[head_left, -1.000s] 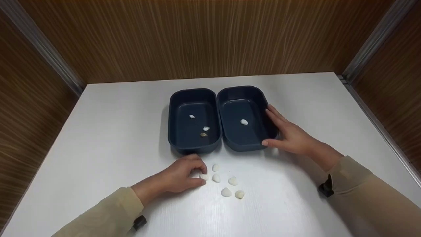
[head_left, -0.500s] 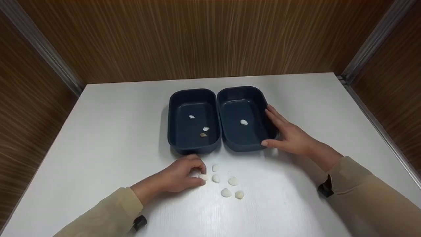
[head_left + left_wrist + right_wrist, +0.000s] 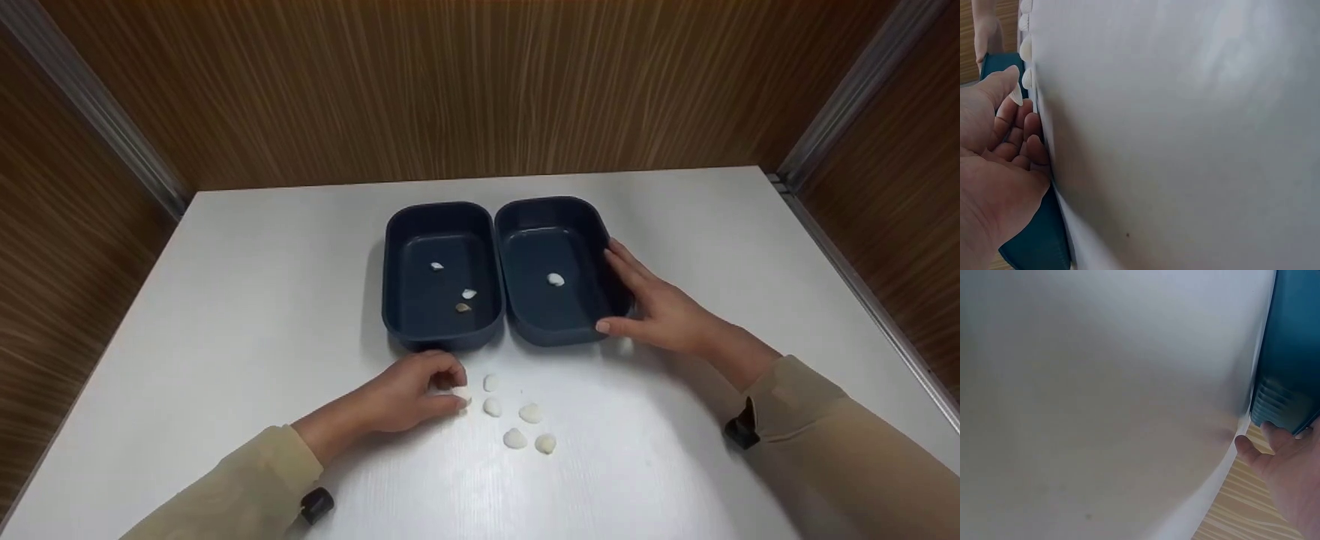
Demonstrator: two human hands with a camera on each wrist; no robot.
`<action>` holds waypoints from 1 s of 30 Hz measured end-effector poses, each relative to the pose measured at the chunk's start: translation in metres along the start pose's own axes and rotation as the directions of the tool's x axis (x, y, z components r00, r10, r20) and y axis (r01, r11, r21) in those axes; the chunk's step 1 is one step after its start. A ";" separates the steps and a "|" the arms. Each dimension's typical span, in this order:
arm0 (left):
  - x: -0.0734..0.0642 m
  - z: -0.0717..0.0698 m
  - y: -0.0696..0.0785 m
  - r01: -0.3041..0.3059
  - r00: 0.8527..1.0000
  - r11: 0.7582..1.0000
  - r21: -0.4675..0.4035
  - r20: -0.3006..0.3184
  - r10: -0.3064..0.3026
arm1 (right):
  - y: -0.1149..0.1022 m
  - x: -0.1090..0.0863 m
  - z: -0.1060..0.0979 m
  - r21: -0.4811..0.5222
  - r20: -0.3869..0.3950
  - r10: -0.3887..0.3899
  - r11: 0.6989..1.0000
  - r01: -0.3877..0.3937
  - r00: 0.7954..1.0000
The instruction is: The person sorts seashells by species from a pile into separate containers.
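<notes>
One white shell (image 3: pixel 1017 94), pinched by fingers of the left hand (image 3: pixel 409 391), is just off the left box (image 3: pixel 454 341), toward the counter's (image 3: pixel 622 465) near edge; right hand (image 3: pixel 664 311) farther, fingers spread against right box (image 3: pixel 566 337).

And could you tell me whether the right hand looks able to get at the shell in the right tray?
Probably yes: the right hand rests against the right tray, and nothing covers the white shell inside it; only the side wall stands between, so the hand would likely reach over.
</notes>
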State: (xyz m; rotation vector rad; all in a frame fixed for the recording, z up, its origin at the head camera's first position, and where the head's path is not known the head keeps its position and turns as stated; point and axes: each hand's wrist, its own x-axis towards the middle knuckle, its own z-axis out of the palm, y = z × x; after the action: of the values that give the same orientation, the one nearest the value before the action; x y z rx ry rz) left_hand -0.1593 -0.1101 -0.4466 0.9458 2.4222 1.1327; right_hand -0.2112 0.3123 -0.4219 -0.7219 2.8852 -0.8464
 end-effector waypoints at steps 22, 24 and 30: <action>0.010 -0.037 0.060 -0.138 0.989 0.989 0.047 -0.051 0.140 | 0.000 0.000 -0.002 -0.003 0.016 0.017 1.000 -0.017 1.000; 0.015 -0.042 0.066 -0.152 0.986 0.987 0.057 -0.059 0.155 | 0.000 0.001 -0.002 -0.003 0.015 0.016 1.000 -0.016 1.000; 0.042 -0.059 0.083 -0.168 0.980 0.981 0.094 -0.089 0.176 | 0.001 0.002 -0.002 -0.007 0.011 0.017 1.000 -0.017 1.000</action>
State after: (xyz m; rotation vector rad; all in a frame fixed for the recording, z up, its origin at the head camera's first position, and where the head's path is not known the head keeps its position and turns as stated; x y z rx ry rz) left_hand -0.1841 -0.0760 -0.3451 1.1738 2.5244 1.1643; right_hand -0.2138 0.3131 -0.4203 -0.6993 2.8816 -0.8291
